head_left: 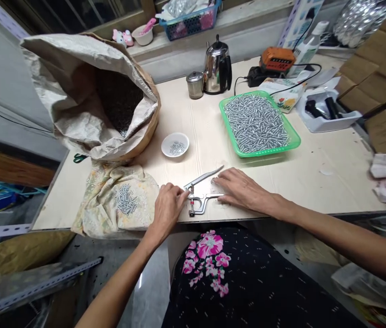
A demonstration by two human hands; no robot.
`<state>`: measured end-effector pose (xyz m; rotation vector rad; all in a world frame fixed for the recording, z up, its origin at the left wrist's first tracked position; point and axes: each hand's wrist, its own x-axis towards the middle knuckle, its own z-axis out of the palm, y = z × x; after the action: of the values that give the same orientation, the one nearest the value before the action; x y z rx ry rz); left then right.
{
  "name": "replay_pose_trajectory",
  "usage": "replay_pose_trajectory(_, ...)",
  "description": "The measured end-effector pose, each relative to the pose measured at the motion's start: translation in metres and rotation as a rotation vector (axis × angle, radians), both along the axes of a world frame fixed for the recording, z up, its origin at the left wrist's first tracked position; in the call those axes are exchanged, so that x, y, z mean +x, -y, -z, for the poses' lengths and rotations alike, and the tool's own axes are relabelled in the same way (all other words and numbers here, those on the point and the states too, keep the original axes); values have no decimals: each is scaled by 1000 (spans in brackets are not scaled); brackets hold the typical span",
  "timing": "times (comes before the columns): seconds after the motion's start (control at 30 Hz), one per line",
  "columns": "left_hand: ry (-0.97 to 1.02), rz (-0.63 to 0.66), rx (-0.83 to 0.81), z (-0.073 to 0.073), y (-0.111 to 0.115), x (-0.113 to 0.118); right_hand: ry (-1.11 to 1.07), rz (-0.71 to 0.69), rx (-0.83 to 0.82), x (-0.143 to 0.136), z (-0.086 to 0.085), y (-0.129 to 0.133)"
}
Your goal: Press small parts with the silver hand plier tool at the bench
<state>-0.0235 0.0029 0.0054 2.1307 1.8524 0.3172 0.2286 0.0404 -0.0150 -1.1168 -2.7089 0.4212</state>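
Note:
A metal hand press tool (pixel 199 200) with a long lever lies near the table's front edge, its jaws spread. My left hand (pixel 170 205) is at the tool's left end, fingers bent together by its head; whatever they hold is too small to make out. At the tool's right end, my right hand (pixel 242 189) has its fingers apart around the ends of the two handles, not closed on them. Small metal pins (pixel 126 199) are piled on a patterned cloth (pixel 102 205) left of my left hand. A white bowl (pixel 175 139) behind the tool holds more pins.
A green tray (pixel 297 140) full of metal pins stands behind my right hand. A large open sack (pixel 138 136) is at the left. Farther back are a kettle (pixel 216 68), a metal jar (pixel 195 85) and a white tray (pixel 326 124).

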Motion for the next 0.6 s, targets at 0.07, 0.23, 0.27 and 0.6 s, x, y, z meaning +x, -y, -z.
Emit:
replay_pose_trajectory(0.07, -61, -79, -124, 3, 12, -1, 17, 6, -7, -7, 7, 8)
replay_pose_trajectory(0.23, -76, -172, -356, 13, 11, 14, 32, 44, 91, -22, 29, 13)
replay_pose_trajectory(0.27, -56, -184, -414, 14, 7, 16, 14, 47, 111, -23, 32, 12)
replay_pose_trajectory(0.6, -231, 73, -458, 3, -9, -8, -221, 84, -2, -9, 44, 8)
